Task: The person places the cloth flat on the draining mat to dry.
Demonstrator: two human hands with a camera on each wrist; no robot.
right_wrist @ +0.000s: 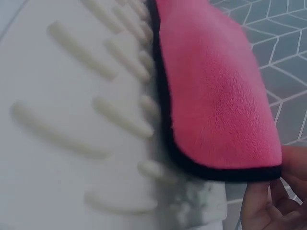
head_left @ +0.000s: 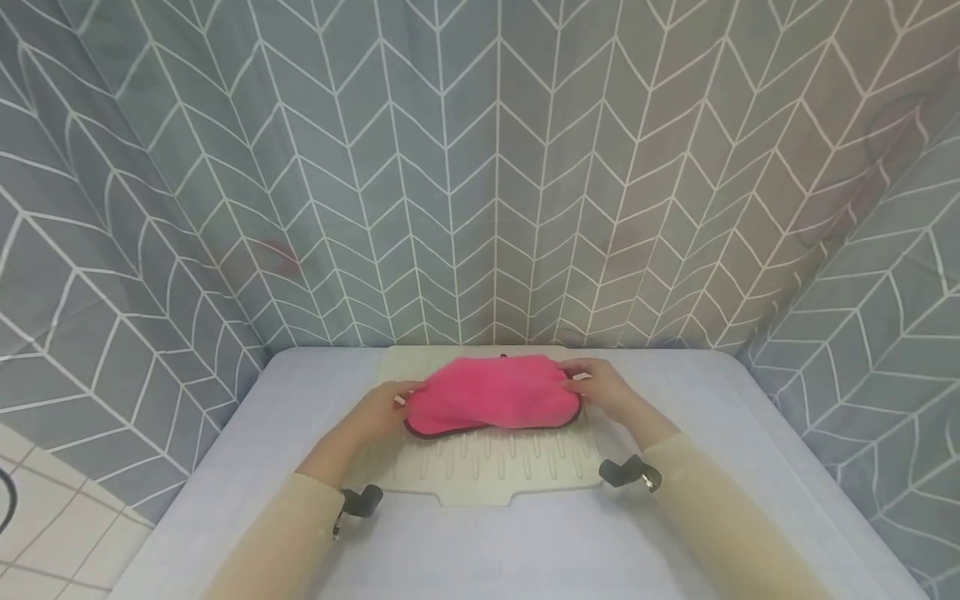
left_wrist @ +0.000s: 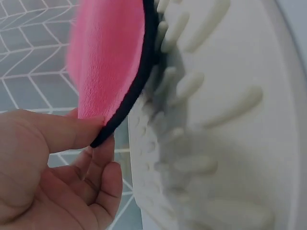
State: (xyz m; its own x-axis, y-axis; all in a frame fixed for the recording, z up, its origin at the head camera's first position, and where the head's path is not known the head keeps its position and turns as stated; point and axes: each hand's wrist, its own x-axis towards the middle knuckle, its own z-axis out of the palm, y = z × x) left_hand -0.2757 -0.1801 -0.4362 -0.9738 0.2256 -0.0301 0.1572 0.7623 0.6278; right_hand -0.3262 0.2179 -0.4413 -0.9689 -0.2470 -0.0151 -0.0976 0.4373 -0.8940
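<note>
A pink plush cloth (head_left: 495, 392) with a dark edging is stretched between both hands over a cream ridged board (head_left: 480, 467). My left hand (head_left: 386, 406) pinches the cloth's left end; in the left wrist view the thumb (left_wrist: 72, 132) lies on top of the bound corner and the fingers are below. At the other end, my right hand (head_left: 603, 387) pinches the cloth's right edge, seen in the right wrist view at the lower right corner. The cloth's dark front edge hangs close over the board's raised ridges (right_wrist: 81, 52), hiding the board's middle.
The board lies on a pale table (head_left: 675, 533) with a notched tab at its near side. Grey curtains (head_left: 465, 167) with white chevron lines enclose the table at the back and sides. White floor tiles (head_left: 60, 517) show at the lower left.
</note>
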